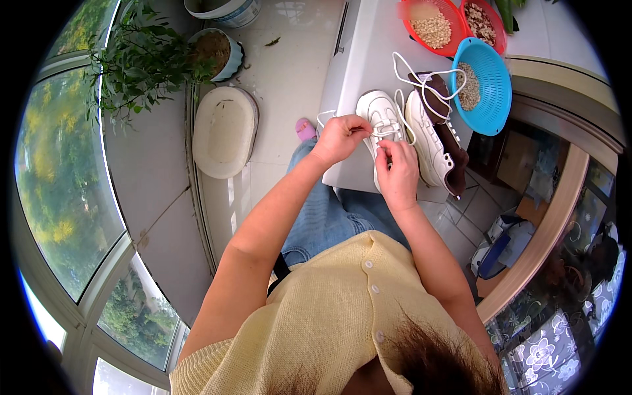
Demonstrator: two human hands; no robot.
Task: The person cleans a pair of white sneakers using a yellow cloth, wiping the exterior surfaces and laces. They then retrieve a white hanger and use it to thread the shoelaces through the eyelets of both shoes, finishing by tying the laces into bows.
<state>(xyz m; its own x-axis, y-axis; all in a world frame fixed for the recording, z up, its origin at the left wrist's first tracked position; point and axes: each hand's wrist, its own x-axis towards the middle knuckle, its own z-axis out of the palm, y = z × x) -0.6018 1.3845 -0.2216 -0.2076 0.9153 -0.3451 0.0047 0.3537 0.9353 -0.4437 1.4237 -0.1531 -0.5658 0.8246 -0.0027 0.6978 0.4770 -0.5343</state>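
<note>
A white lace-up shoe (376,105) rests on the white surface in front of me, its toe pointing away. My left hand (342,138) is closed in a pinch on its white shoelace (388,130), at the left side of the eyelets. My right hand (399,172) is also closed, thumb and fingers pinched at the lace over the same shoe; it covers the heel part. To the right lies a second white shoe (424,141) with dark brown lining, its tongue (431,89) pulled out and a loose white lace (399,69) looped over it.
A blue basket (490,92) and red baskets (449,13) holding pale and brownish pieces stand at the far right of the white surface (365,56). On the floor to the left are an oval basin (226,131) and a potted plant (227,56). Windows line the left side.
</note>
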